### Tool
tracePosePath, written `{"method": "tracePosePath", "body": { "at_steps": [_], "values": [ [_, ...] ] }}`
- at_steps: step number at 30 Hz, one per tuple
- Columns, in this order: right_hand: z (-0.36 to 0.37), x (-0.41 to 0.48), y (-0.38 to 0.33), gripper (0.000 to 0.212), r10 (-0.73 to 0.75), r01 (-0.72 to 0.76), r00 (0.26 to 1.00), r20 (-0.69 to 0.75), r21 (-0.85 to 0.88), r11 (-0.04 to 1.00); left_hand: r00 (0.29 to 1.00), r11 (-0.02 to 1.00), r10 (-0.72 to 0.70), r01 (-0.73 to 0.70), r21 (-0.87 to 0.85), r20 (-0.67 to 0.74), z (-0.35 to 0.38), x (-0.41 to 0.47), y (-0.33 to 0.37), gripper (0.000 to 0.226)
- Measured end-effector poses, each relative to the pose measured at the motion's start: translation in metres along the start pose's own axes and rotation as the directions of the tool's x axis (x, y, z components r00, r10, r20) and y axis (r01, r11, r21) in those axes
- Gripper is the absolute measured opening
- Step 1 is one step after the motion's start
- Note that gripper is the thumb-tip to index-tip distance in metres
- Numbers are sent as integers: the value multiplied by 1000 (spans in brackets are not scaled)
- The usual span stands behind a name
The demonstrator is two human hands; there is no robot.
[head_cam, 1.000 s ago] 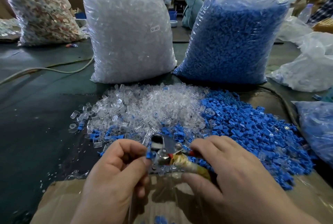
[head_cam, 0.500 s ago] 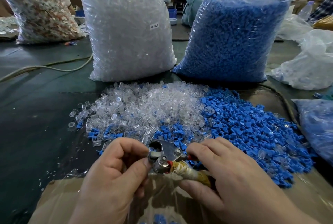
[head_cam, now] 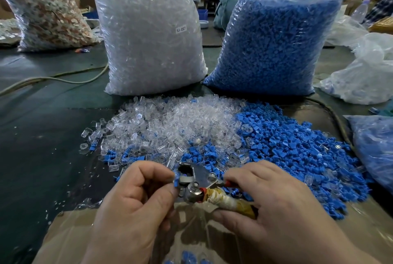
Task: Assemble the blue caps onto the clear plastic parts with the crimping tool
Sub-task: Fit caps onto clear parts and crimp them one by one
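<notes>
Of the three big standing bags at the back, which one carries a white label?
The middle bag, full of clear parts: its sticker reads SJ-017. The blue-filled bag and the reddish-mix bag show none.

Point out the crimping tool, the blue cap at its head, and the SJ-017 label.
crimping tool (head_cam: 202,175), head view, metal head plate
blue cap (head_cam: 176,180), head view, visible blue side
SJ-017 label (head_cam: 181,29), head view, middle of sticker

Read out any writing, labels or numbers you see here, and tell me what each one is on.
"SJ-017": small white sticker on the big bag of clear plastic parts.
Nothing else is readable; the bottle at the far right is too blurred to show any label.
</notes>
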State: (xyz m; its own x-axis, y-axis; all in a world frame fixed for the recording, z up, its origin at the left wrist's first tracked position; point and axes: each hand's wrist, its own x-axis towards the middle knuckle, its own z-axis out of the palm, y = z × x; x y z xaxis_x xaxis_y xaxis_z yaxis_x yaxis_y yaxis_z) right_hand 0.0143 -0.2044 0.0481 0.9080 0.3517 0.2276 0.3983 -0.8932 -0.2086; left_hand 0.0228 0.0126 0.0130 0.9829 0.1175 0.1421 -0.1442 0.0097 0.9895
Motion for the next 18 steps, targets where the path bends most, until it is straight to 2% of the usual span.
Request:
{"method": "tracePosePath", "body": {
  "at_steps": [3, 7, 9, 15, 18],
  "values": [
    [0, 3, 6, 67, 78, -75, 997, 17, -118, 990, 998, 996, -45, 47, 79, -34, -4, 4, -2, 23],
    [8, 11, 18, 85, 182, -160, 978, 100, -192, 968, 973, 967, -199, 176, 182, 115, 3, -4, 3, 37],
    [13, 14, 20, 82, 188, -164, 978, 90, -223, 961, 958, 957, -234, 197, 212, 164, 8, -9, 7, 34],
    [13, 17, 17, 75, 183, -157, 977, 105, -222, 962, 938, 934, -303, 257, 250, 169, 12, -10, 15, 33],
    [10, 13, 2, 52, 49, -65, 993, -110, -142, 988, 951, 916, -274, 213, 340, 143, 13, -9, 11, 32]
  ]
}}
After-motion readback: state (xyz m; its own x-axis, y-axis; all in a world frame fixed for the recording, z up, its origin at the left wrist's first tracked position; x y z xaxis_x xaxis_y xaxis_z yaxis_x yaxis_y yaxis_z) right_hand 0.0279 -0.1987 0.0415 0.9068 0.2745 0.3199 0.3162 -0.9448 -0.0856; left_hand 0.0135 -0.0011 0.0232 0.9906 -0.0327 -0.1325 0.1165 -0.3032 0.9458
